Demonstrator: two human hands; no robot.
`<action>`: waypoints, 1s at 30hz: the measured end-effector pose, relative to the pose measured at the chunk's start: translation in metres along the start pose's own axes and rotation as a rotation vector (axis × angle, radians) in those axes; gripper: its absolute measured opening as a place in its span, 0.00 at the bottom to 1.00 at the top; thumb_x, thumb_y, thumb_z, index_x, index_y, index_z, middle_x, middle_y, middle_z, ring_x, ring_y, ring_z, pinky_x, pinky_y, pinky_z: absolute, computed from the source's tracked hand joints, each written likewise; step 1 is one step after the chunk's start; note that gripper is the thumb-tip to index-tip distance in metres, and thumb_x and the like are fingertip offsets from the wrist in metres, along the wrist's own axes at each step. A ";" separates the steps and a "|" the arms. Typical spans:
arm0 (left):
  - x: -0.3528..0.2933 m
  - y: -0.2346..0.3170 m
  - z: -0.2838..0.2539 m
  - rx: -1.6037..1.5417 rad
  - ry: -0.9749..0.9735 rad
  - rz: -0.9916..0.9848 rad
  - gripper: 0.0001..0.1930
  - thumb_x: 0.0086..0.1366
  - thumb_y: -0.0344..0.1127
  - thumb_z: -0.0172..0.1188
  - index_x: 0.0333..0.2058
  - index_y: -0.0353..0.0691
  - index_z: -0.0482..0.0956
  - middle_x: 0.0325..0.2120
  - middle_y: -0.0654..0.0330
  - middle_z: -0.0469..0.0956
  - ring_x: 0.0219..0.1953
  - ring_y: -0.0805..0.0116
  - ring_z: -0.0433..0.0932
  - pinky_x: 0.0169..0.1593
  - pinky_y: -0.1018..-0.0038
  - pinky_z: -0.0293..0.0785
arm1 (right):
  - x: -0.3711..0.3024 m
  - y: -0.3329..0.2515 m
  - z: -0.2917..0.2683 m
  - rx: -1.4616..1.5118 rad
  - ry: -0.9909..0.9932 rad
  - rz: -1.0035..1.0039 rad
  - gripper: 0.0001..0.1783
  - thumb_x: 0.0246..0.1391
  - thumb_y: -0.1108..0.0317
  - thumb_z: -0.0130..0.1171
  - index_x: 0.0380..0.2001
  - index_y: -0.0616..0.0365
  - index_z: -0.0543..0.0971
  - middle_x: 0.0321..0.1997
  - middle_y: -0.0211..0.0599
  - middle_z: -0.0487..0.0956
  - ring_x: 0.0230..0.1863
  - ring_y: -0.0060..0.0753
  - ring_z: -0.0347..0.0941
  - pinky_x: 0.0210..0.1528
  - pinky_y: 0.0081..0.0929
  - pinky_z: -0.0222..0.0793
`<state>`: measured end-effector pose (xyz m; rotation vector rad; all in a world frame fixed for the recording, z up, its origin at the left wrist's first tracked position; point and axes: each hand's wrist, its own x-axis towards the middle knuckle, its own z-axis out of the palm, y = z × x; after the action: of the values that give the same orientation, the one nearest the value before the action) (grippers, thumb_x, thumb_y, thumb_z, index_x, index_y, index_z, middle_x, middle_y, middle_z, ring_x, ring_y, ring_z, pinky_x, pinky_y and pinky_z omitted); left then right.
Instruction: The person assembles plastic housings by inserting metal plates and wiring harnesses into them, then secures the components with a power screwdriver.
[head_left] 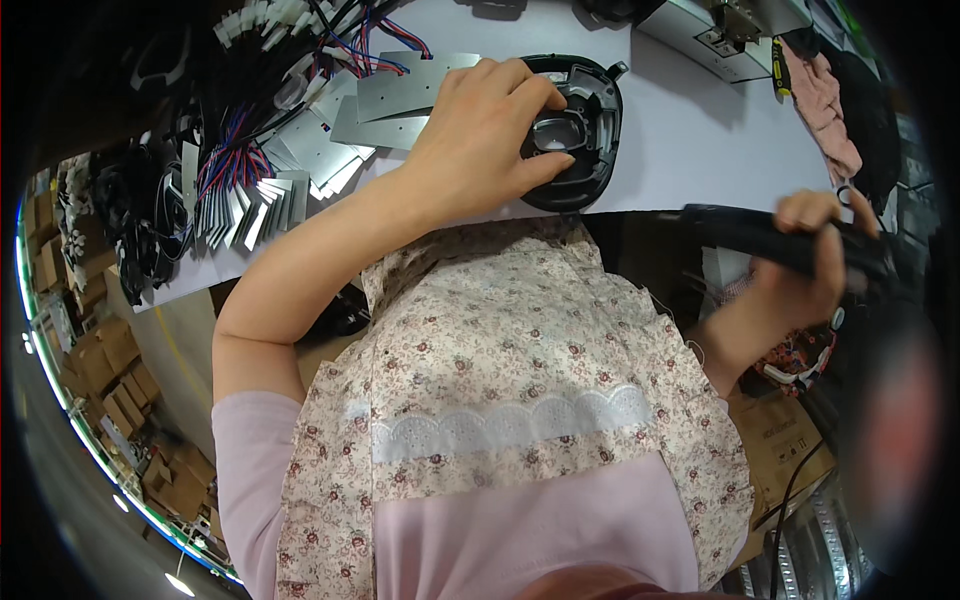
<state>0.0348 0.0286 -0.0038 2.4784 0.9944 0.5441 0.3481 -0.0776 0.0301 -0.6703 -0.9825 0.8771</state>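
Note:
A black oval plastic housing (598,165) lies on the white table, its hollow inner side facing up with grey fittings and a clear oval window. My left hand (490,130) reaches over its left side, thumb and fingers gripping it. At the right, past the table's front edge, my right hand (800,255) is wrapped round a black electric screwdriver (745,230). The tool lies nearly level, its thin tip pointing left toward the housing but apart from it. Motion blurs my right hand a little.
Flat silver metal plates (400,95) with red and blue wires are heaped on the table (680,150) at the left. White connectors (265,20) sit behind them. A white box (710,40), a yellow-black tool (780,68) and a pink cloth (825,105) are at the far right.

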 end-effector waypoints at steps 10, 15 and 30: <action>-0.001 0.002 0.003 -0.001 0.013 0.015 0.23 0.57 0.43 0.71 0.49 0.41 0.79 0.44 0.58 0.76 0.50 0.54 0.73 0.57 0.59 0.64 | -0.004 0.053 0.043 -0.055 -0.054 0.450 0.27 0.55 0.73 0.62 0.57 0.71 0.71 0.34 0.50 0.83 0.31 0.34 0.79 0.36 0.26 0.72; -0.003 -0.003 -0.004 -0.107 0.119 0.006 0.27 0.55 0.42 0.74 0.51 0.39 0.78 0.48 0.57 0.78 0.53 0.52 0.75 0.56 0.60 0.69 | -0.005 0.062 0.045 -0.118 -0.039 0.578 0.28 0.54 0.73 0.64 0.57 0.72 0.72 0.38 0.51 0.85 0.35 0.33 0.84 0.38 0.23 0.75; -0.021 -0.069 -0.087 0.098 -0.219 -0.371 0.30 0.50 0.34 0.76 0.53 0.39 0.77 0.47 0.55 0.79 0.53 0.55 0.77 0.59 0.62 0.71 | -0.020 0.073 0.047 -0.126 -0.091 0.711 0.26 0.52 0.73 0.65 0.55 0.69 0.75 0.36 0.47 0.86 0.33 0.31 0.83 0.35 0.23 0.75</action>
<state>-0.0611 0.0791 0.0299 2.2906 1.3707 0.1065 0.2767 -0.0548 -0.0179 -1.1278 -0.8889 1.4829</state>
